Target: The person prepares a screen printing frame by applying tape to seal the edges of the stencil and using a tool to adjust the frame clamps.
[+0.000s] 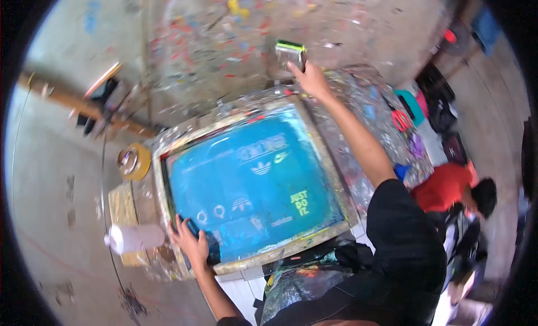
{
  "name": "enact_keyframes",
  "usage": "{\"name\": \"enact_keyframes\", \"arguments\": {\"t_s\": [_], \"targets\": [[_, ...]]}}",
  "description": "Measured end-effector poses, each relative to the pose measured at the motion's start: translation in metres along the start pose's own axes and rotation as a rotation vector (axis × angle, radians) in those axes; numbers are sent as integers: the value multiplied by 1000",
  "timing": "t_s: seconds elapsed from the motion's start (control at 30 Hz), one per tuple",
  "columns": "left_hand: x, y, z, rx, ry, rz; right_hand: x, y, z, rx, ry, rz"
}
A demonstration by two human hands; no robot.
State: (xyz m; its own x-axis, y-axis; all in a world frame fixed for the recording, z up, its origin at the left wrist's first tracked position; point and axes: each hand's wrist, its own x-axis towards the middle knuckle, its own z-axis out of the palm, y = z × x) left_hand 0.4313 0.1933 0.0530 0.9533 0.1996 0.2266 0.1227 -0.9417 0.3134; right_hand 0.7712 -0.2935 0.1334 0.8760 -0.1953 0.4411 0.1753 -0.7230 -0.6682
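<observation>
- So the main thing here is a screen frame (326, 162) lying flat on the ink-spattered surface (364, 105), right in front of the person. Its blue mesh (224, 175) faces up, probably so every part is within arm's reach.
- The right hand (310, 79) is stretched way out past the frame's far right corner, with its grip closed around a squeegee (291, 47). Fingers on the body, bright yellow-green edge pointing away to the far side. My guess is that keeps the fingers off the inky bit.
- The left hand (193, 245) is down at the frame's left side, close to the near corner. Fingers look spread over the rim, and I'd bet that's to steady the frame. There's a dark piece (193, 227) right by the fingers, but honestly can't tell if that grip is pinching it, pinching the rim or just resting.
- Pale bottle (134, 239) lies on its side just left of the frame, and a yellow round container (143, 163) sits farther along that side. Handy to the left arm without blocking the mesh, I reckon.
- Red ring-shaped item (400, 120) is on the right part of the surface, well apart from the frame, so out of the way.
- Someone in a red top (443, 187) is off to the right, well clear of the frame.
</observation>
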Motion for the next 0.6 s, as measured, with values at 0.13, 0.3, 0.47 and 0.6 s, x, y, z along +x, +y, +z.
{"name": "enact_keyframes", "arguments": {"t_s": [0.13,0.3,0.47,0.6], "targets": [[-4,-2,-6,33,7,-28,15,127,-81,-154,296,439],[11,17,20,-35,-63,-11,16,333,-184,623,37,802],[7,12,-6,37,-13,21,15,293,-171,-250,-143,820],[9,12,-1,37,-11,11,24,206,-149,-951,-8,298]]}}
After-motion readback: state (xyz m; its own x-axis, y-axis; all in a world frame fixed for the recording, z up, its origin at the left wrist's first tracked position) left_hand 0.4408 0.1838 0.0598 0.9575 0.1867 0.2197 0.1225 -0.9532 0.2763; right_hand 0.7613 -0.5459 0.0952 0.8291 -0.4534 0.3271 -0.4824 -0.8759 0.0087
